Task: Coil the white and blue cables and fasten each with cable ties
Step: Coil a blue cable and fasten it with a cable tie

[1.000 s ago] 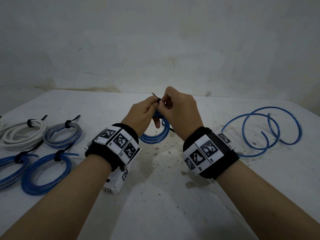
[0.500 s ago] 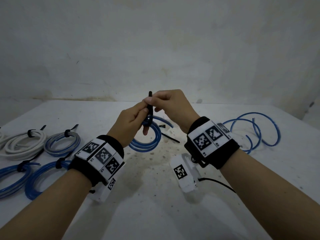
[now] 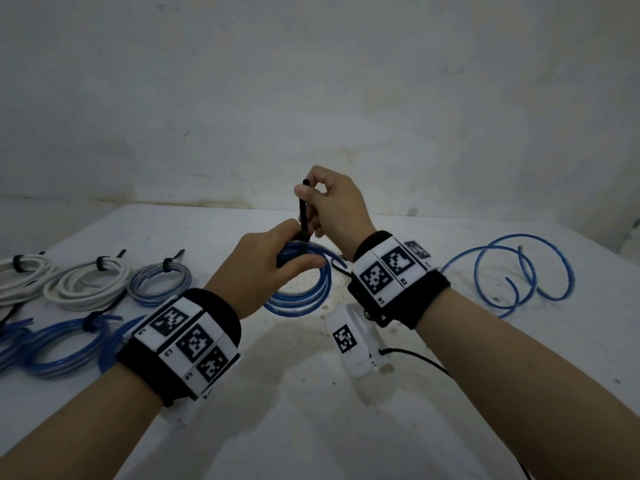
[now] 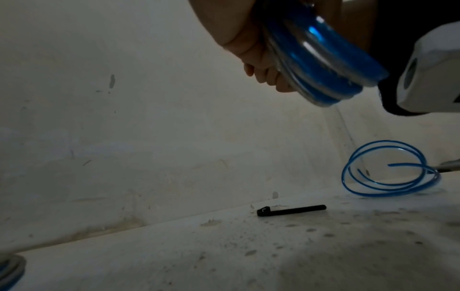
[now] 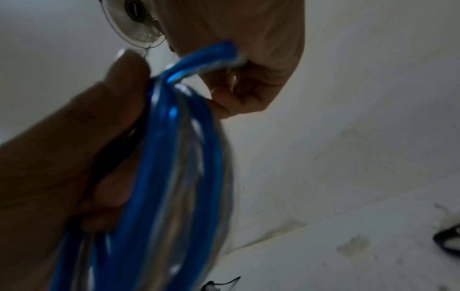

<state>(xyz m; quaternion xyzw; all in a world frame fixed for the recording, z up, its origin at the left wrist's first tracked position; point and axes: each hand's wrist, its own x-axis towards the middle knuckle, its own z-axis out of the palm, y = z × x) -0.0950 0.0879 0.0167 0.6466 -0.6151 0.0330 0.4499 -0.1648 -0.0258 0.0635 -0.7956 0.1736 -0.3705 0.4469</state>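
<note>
In the head view, my left hand (image 3: 294,261) grips a blue cable coil (image 3: 304,299) above the middle of the white table (image 3: 311,427). A black cable tie (image 3: 304,213) wraps the coil, and its tail stands straight up. My right hand (image 3: 308,195) pinches that tail near its top, above the left hand. The left wrist view shows the blue cable coil (image 4: 323,65) held in curled fingers (image 4: 259,76). The right wrist view is blurred, with the blue cable coil (image 5: 174,177) close to the lens.
A loose uncoiled blue cable (image 3: 509,278) lies at the right. Tied white coils (image 3: 90,285) and tied blue coils (image 3: 65,344) lie at the left. A spare black cable tie (image 4: 291,210) rests on the table beyond the hands. A wall rises behind the table.
My right hand has risen, drawing the tie's tail up through its head. The left hand stayed on the coil and shifted slightly toward me.
</note>
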